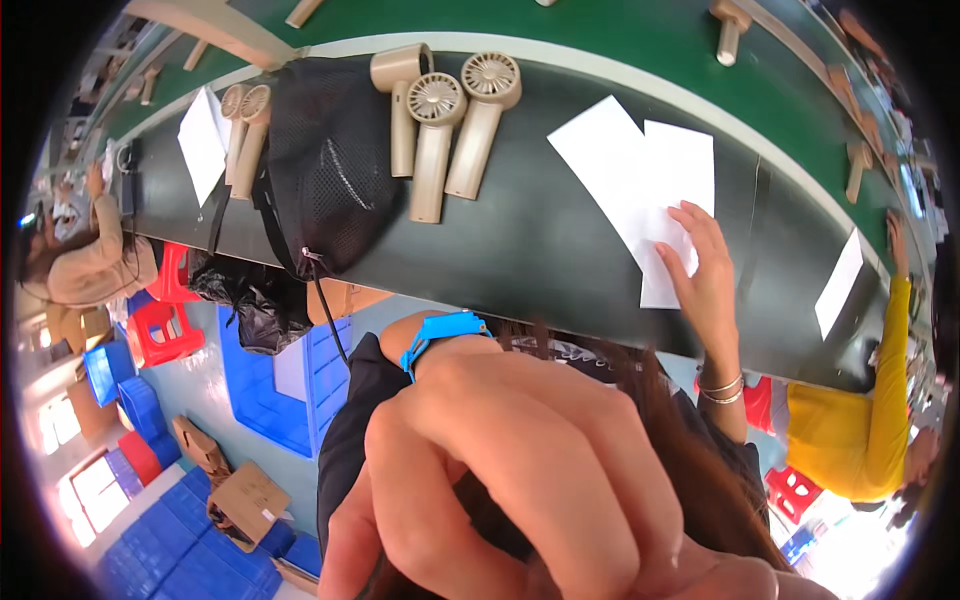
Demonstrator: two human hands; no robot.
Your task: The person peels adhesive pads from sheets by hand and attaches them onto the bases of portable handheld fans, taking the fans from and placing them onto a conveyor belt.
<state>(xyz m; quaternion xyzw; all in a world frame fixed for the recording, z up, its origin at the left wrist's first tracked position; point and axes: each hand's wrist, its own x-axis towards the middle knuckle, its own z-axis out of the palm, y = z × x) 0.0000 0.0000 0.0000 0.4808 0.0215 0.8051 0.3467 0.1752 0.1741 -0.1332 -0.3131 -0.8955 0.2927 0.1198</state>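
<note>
My left hand (520, 450), with a blue wristband (445, 328), is raised very close to the view. Its fingers are bent and closed; the tips and anything in them are hidden at the lower edge. On the dark bench, my right hand (708, 262), with bracelets at the wrist, rests open on a white paper sheet (685, 150), thumb and fingers apart. Another white sheet (605, 160) lies overlapping it on the left. Farther left lie three gold handheld fans: one with its head turned sideways (402, 110), one in the middle (430, 150) and one on the right (480, 130).
A black mesh drawstring bag (335, 170) lies left of the fans, with more fans (252, 140) beyond it. Behind the bench runs a green conveyor belt (600, 40) carrying fans. People sit at both sides. Blue crates (265, 390) and red stools (165, 335) stand on the floor.
</note>
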